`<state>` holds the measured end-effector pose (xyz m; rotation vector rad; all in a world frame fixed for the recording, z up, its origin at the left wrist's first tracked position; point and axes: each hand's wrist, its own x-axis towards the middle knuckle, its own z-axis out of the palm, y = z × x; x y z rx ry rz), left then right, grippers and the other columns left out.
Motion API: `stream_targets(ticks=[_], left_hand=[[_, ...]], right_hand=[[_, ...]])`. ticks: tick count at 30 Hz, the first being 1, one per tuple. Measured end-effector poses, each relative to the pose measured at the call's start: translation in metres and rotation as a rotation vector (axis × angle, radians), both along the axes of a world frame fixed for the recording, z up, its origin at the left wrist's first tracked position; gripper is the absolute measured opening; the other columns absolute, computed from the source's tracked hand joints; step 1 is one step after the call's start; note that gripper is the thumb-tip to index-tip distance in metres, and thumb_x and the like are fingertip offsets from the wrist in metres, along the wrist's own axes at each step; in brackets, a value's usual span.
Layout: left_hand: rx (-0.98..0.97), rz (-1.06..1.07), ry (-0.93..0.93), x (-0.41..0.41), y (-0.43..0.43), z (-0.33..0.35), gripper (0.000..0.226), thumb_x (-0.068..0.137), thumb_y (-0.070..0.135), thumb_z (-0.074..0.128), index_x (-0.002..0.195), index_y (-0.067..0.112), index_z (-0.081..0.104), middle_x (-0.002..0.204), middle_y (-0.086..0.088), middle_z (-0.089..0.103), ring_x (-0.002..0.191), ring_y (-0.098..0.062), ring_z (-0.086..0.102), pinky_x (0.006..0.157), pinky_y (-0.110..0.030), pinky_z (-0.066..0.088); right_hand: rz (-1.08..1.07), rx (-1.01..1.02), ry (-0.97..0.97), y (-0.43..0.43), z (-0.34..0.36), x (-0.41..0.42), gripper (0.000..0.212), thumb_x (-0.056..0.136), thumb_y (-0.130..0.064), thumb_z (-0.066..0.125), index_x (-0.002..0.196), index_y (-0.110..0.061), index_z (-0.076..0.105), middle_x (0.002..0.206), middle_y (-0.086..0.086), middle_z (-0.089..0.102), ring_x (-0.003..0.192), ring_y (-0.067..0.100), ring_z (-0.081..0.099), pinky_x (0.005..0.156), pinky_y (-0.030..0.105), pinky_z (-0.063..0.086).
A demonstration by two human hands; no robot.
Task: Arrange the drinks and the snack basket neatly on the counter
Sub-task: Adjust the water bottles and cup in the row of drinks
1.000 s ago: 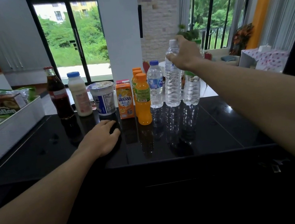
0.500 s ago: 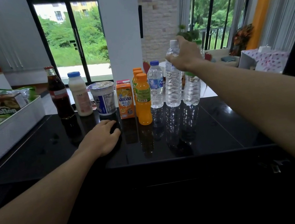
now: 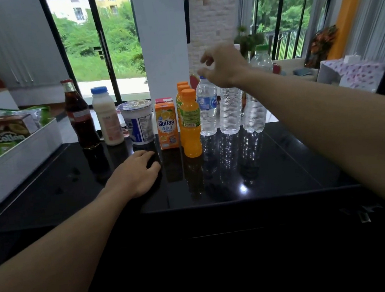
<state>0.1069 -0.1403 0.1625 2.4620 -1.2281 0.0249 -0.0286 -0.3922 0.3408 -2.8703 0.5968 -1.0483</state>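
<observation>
Basket [image 3: 16, 163] holds snack packets [image 3: 5, 132] — right hand [image 3: 223, 69] fingers spread; left hand [image 3: 134, 174] relaxed on counter [image 3: 284, 159].

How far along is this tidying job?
Mostly done: drinks stand in a row, cola bottle to green-capped water bottle. In hand: nothing; right hand hovers open over the small water bottle, left hand rests on the counter. Likely left: front orange juice bottle sticks forward; snack basket stands apart.

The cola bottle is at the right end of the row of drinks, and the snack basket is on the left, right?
Not quite. The head view shows the cola bottle at the left end of the row, beside the milk bottle. The snack basket is on the left.
</observation>
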Motion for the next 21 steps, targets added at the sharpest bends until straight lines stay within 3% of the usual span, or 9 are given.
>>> stream_targets(ticks=[3, 6, 11, 16, 21], left_hand=[[0.002, -0.007, 0.004, 0.001, 0.001, 0.000, 0.061, 0.096, 0.051, 0.037, 0.151, 0.026, 0.039, 0.159, 0.006, 0.031, 0.143, -0.018, 0.034, 0.115, -0.040, 0.032], [0.008, -0.010, 0.012, 0.002, 0.001, 0.000, 0.062, 0.096, 0.052, 0.036, 0.152, 0.026, 0.038, 0.160, 0.007, 0.030, 0.144, -0.018, 0.033, 0.116, -0.040, 0.031], [0.013, -0.006, 0.008, 0.001, 0.001, 0.000, 0.063, 0.095, 0.054, 0.035, 0.152, 0.027, 0.037, 0.160, 0.007, 0.029, 0.144, -0.017, 0.032, 0.115, -0.040, 0.031], [0.011, -0.004, 0.008, 0.000, 0.001, 0.000, 0.064, 0.095, 0.054, 0.034, 0.152, 0.027, 0.037, 0.160, 0.007, 0.029, 0.144, -0.018, 0.032, 0.114, -0.040, 0.031], [0.013, 0.006, 0.000, -0.001, 0.001, 0.000, 0.062, 0.096, 0.052, 0.035, 0.152, 0.027, 0.037, 0.160, 0.008, 0.029, 0.144, -0.017, 0.033, 0.112, -0.039, 0.031]], right_hand=[[-0.058, 0.053, 0.110, 0.001, -0.005, 0.011, 0.052, 0.097, -0.040, 0.064, 0.136, -0.008, 0.059, 0.135, 0.014, 0.062, 0.124, 0.029, 0.058, 0.106, 0.041, 0.046], [-0.110, 0.027, 0.114, 0.001, -0.006, 0.020, 0.050, 0.098, -0.038, 0.062, 0.135, -0.004, 0.060, 0.133, 0.016, 0.063, 0.125, 0.032, 0.056, 0.102, 0.038, 0.044], [-0.173, 0.075, 0.152, -0.005, -0.008, 0.026, 0.026, 0.098, -0.027, 0.065, 0.100, -0.002, 0.067, 0.107, 0.015, 0.067, 0.092, 0.025, 0.060, 0.077, 0.033, 0.048], [-0.151, 0.057, 0.188, -0.003, -0.003, 0.030, 0.020, 0.095, -0.014, 0.062, 0.105, 0.001, 0.069, 0.104, 0.016, 0.068, 0.096, 0.029, 0.065, 0.085, 0.038, 0.057], [-0.157, 0.037, 0.198, 0.005, -0.004, 0.030, 0.029, 0.098, -0.027, 0.056, 0.083, -0.003, 0.064, 0.087, 0.012, 0.063, 0.097, 0.031, 0.064, 0.083, 0.036, 0.053]])
